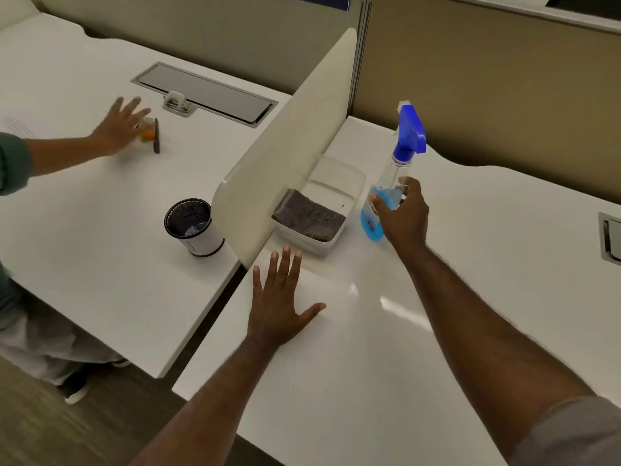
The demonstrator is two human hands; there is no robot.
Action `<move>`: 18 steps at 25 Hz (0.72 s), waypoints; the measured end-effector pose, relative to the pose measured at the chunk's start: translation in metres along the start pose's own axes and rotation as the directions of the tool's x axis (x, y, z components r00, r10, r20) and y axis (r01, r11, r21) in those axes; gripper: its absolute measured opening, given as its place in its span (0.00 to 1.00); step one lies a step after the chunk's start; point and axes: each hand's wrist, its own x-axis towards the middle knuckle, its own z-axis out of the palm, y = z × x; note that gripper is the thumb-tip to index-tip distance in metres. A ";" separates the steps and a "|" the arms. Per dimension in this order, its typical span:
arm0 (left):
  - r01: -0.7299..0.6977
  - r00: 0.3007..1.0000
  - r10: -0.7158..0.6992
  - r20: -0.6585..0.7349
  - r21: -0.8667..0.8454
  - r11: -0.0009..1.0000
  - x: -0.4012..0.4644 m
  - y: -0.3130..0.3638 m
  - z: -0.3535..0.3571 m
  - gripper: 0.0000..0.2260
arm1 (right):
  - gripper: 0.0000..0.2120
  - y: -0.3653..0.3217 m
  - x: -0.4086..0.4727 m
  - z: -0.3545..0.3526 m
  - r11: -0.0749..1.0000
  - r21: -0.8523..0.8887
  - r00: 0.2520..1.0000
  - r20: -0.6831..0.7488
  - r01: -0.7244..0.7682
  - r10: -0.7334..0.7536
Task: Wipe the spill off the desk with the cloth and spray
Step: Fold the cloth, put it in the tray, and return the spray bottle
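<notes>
White desks are filling the view, split by a cream divider panel (292,142) running from 7 o'clock up toward 1 o'clock, with tan partition walls behind.

On the right-hand desk (369,348) a spray bottle (391,183) is standing nearly upright, its long axis leaning a little so the blue trigger head (410,131) is sitting toward 1 o'clock of the base. The nozzle seems to be pointing toward 11 o'clock, though motion blur is softening it. Blue liquid is filling the lower part of the clear body. A label is showing on the bottle, but its writing is too blurred to read.

The right hand (405,213) is reaching in from 5 o'clock, fingers curving around the bottle's body and thumb against its near side; whether it is gripping firmly or only touching cannot be told.

Just at 9 o'clock of the bottle, a grey cloth (309,215) is lying folded inside a white tray (339,183) that is sitting against the divider.

At 6 o'clock of the tray, the left hand (279,304) is resting flat on the desk, fingers straight and spread, pointing toward 12 o'clock, pinching nothing.

Across the divider, a dark-rimmed cup (195,227) is standing on the other desk. Further off at 10 o'clock, another person's hand (119,127) is hovering with spread fingers beside a small orange item (148,134) and a dark stick-like thing (156,136). A grey hatch (205,90) is lying set into that desk.
</notes>
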 end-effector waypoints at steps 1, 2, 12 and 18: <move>0.001 1.000 -0.001 -0.028 -0.007 1.000 0.007 0.001 -0.004 0.46 | 0.28 0.000 0.000 0.000 1.000 0.007 1.000 0.003 -0.006 0.006; -0.001 0.999 0.000 -0.049 -0.009 1.000 0.013 0.001 -0.009 0.46 | 0.27 0.000 0.001 -0.001 1.000 0.007 1.000 0.007 -0.010 0.010; -0.013 0.999 0.015 -0.031 0.055 0.998 0.039 -0.004 -0.018 0.43 | 0.25 -0.007 0.008 -0.024 1.000 -0.027 1.000 0.018 0.003 -0.003; -0.015 0.999 0.016 -0.028 0.032 0.999 0.040 -0.006 -0.014 0.44 | 0.24 -0.061 0.023 -0.057 0.968 0.088 0.956 -0.201 0.237 -0.216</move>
